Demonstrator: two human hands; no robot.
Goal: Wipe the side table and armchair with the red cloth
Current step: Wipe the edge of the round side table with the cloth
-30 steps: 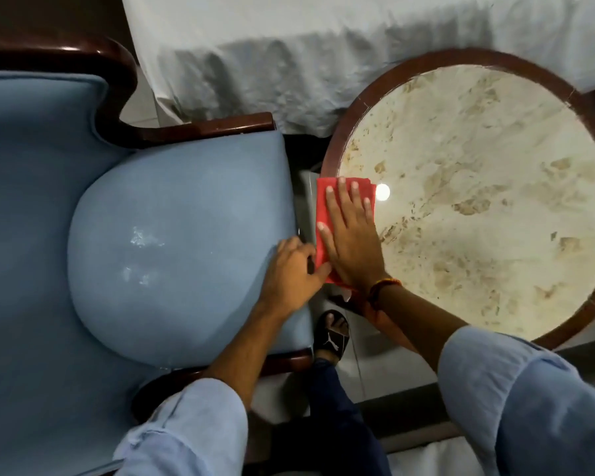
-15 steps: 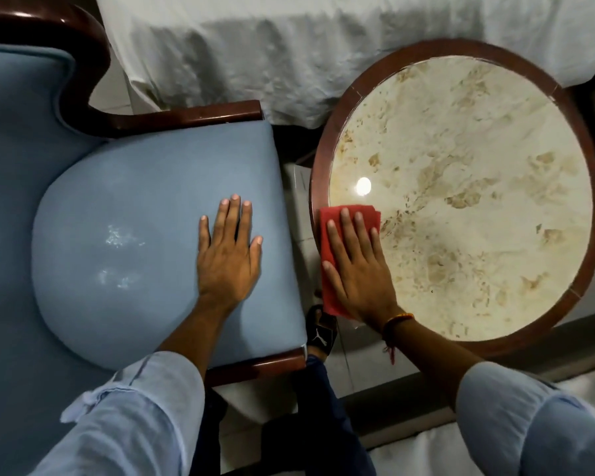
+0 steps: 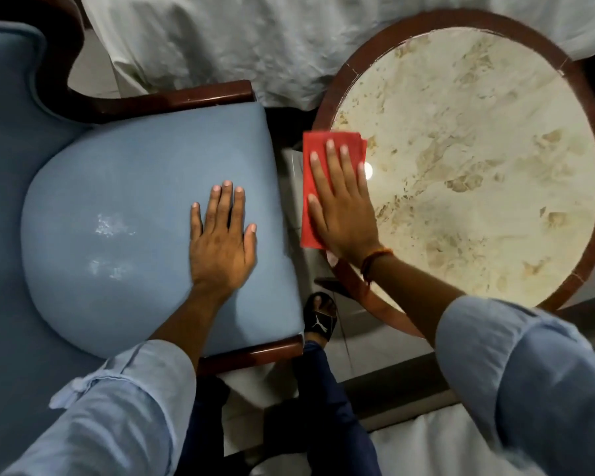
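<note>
A round side table (image 3: 495, 214) with a cream marble top and a dark wood rim stands at the right. A folded red cloth (image 3: 311, 187) lies over its left rim, partly hanging past the edge. My right hand (image 3: 340, 207) presses flat on the cloth, fingers spread. The blue upholstered armchair (image 3: 124, 187) with a dark wood frame fills the left. My left hand (image 3: 222, 242) rests flat on the right side of its seat cushion, holding nothing. Pale smudges mark the cushion's middle.
A bed with a white sheet (image 3: 255, 39) runs along the top, close behind chair and table. A narrow gap of tiled floor (image 3: 289, 187) separates chair and table. My sandalled foot (image 3: 320, 314) stands in that gap. White fabric (image 3: 426, 441) lies at the bottom right.
My left hand left the cloth's edge and settled flat on the seat cushion. My right hand slid the cloth down the table's left rim, then back up it.
</note>
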